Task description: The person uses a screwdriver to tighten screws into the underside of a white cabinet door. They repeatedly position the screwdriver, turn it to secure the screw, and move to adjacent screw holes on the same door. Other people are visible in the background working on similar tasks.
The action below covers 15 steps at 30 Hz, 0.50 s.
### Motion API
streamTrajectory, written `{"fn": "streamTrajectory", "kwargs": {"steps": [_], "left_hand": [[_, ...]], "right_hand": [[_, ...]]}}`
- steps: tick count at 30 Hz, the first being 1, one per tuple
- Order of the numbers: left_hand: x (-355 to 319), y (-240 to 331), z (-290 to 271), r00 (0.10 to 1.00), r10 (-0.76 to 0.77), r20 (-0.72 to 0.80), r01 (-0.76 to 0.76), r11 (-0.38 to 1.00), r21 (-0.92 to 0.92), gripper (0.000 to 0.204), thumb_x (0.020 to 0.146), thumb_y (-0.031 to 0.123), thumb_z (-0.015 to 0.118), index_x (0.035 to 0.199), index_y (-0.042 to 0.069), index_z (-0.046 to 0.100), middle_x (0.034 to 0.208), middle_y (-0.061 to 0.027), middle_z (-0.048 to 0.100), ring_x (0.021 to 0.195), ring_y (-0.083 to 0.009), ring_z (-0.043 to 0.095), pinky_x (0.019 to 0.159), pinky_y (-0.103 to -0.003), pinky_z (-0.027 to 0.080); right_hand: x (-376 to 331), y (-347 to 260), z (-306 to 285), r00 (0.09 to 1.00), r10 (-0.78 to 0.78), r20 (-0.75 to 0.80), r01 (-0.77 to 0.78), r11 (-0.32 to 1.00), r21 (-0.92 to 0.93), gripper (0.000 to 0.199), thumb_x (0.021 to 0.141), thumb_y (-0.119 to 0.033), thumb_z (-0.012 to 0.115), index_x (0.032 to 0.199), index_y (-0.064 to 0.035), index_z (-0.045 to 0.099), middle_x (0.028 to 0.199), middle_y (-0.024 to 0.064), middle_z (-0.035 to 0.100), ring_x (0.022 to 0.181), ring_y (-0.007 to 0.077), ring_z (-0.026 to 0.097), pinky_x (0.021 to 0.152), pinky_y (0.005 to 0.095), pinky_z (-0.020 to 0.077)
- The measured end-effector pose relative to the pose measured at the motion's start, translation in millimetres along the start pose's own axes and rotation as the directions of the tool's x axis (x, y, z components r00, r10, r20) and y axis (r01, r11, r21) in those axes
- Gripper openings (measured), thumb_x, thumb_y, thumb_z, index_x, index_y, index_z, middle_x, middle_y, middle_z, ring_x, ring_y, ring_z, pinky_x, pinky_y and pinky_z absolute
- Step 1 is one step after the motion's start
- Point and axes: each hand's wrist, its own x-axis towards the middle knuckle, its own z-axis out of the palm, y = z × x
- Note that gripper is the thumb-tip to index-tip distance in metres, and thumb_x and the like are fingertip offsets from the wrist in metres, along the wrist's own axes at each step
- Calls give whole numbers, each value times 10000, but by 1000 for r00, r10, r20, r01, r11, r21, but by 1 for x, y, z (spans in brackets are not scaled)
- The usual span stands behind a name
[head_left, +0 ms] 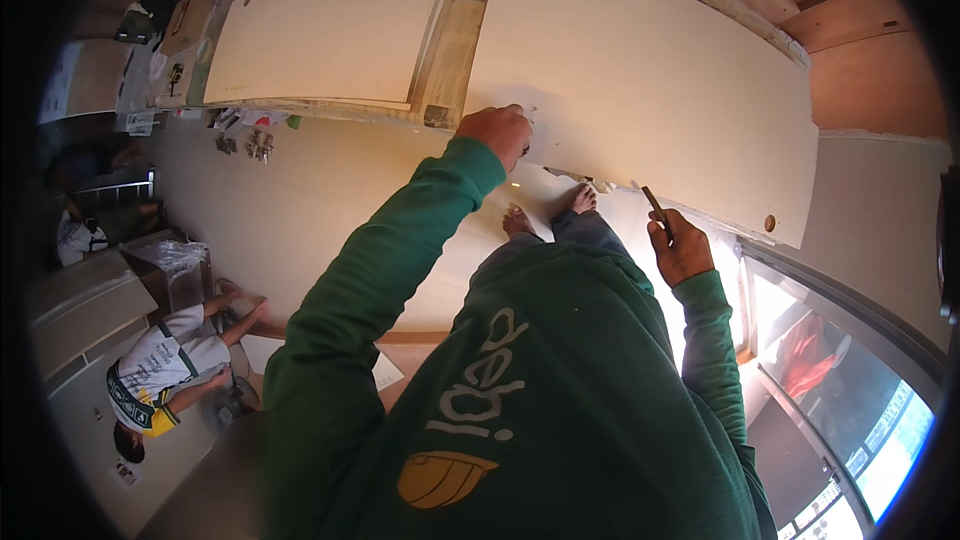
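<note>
A large cream-white board (640, 70) lies flat in front of me, with a round brown-edged hole near its right corner. My left hand (497, 135) is at the near left edge of this board, its fingers curled in. Whatever those fingers hold, if anything, is hidden. To the right, my right hand (682, 245) grips a slim dark stick-like tool (655, 205), which points up toward the board's near edge. A few small dark marks show on the board beside my left hand. My bare feet (577, 202) are below that edge.
Left of the board lies a second white board (330, 35) with round holes. Metal hinges (260, 146) sit on the pale floor (250, 210). Another person (170, 365) sits at the lower left, near a plastic-wrapped cabinet (170, 265). A glazed opening (850, 400) is at the right.
</note>
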Motion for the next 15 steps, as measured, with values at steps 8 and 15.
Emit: {"fn": "streamTrajectory", "kwargs": {"steps": [8, 15], "left_hand": [[-8, -22, -1, 986, 27, -163, -66, 969, -238, 127, 896, 62, 701, 1005, 116, 736, 1106, -95, 693, 984, -312, 698, 823, -431, 574], [-71, 9, 26, 824, -263, -502, -44, 854, -518, 259, 878, 113, 800, 1093, 44, 674, 1002, -123, 653, 855, -256, 662, 703, -338, 568]], "right_hand": [[25, 15, -27, 981, -157, 116, 162, 986, -37, 303, 1089, -264, 455, 1240, -29, 571, 812, 153, 682, 748, 342, 683, 713, 444, 535], [74, -80, -51, 918, -213, 333, 272, 952, -143, 148, 1017, -173, 587, 1112, -73, 638, 868, 124, 685, 764, 334, 701, 682, 463, 544]]}}
